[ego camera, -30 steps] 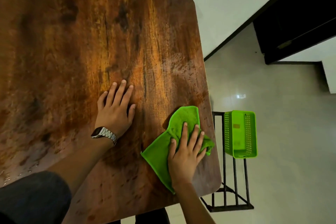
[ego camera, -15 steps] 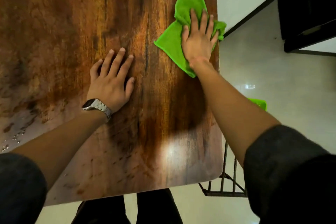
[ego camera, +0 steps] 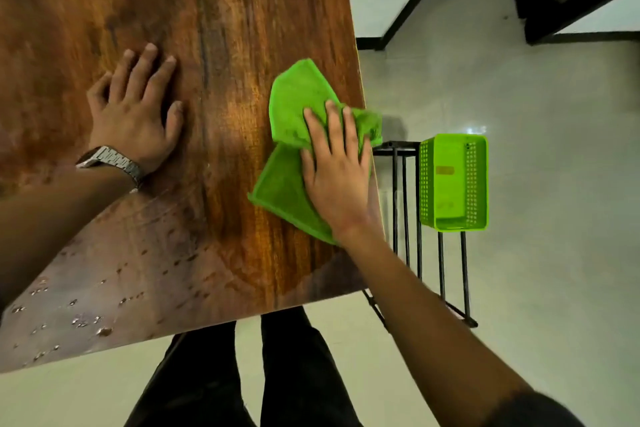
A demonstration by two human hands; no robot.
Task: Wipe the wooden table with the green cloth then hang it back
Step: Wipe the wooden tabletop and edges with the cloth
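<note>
Now I press my right hand (ego camera: 337, 170), fingers spread, on the green cloth (ego camera: 294, 107) at the wooden table (ego camera: 214, 10)'s right edge; left hand (ego camera: 133, 107) flat, fingers splayed, empty

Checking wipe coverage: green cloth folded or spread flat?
Folded and bunched: the green cloth shows overlapping layers under the right hand.

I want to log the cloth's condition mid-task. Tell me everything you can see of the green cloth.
The green cloth is bright lime, looks like microfibre with a stitched hem, and is folded over and rumpled rather than spread flat. It lies on the wooden table along its right edge, one corner poking past that edge. The right hand presses flat on it, fingers spread. No stains are visible.
</note>
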